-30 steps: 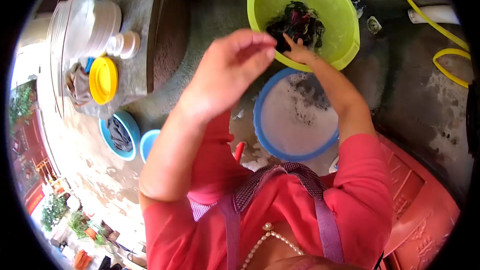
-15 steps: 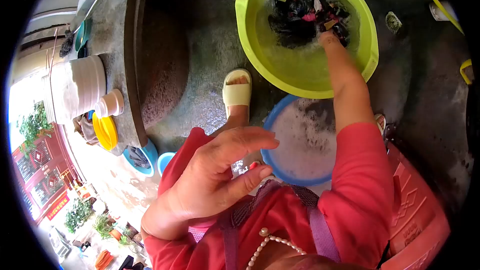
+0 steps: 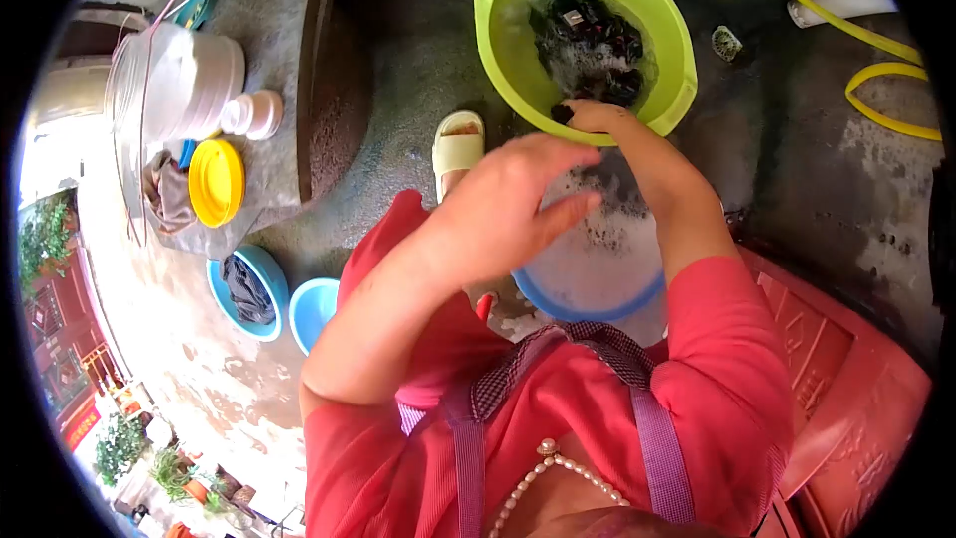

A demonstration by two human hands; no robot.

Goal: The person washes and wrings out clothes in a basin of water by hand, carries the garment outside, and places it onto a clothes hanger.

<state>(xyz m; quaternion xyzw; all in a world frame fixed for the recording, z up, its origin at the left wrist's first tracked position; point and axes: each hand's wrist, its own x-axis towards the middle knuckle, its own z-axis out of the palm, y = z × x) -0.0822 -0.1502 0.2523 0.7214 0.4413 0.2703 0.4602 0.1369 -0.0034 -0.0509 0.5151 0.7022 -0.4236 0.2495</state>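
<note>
dark cloth (image 3: 590, 32) — soaked, bunched in loose clump, pale-patched, faintly red-flecked — lies partly submerged around middle of yellow-green basin (image 3: 508, 25).

1. The top (image 3: 568, 418) is coral red, in a finely ribbed knit.
2. Its short sleeves, left sleeve (image 3: 349, 458) and right sleeve (image 3: 712, 314), are plain, the same red, and stop near the elbows.
3. Two flat purple straps, left strap (image 3: 470, 473) and right strap (image 3: 662, 453), run over the chest.
4. They join a dark, finely checked band (image 3: 619, 351) that curves between them.
5. A necklace (image 3: 516, 498) of pale, pearl-like oval beads forms a V, with a rounder pendant (image 3: 547, 446) at its point.
6. Red cloth (image 3: 393, 249) covers one leg.
7. A pale yellow, open-toed slide (image 3: 458, 154) covers part of one foot.
8. The left hand (image 3: 508, 204) and right hand (image 3: 596, 117) are bare.
</note>
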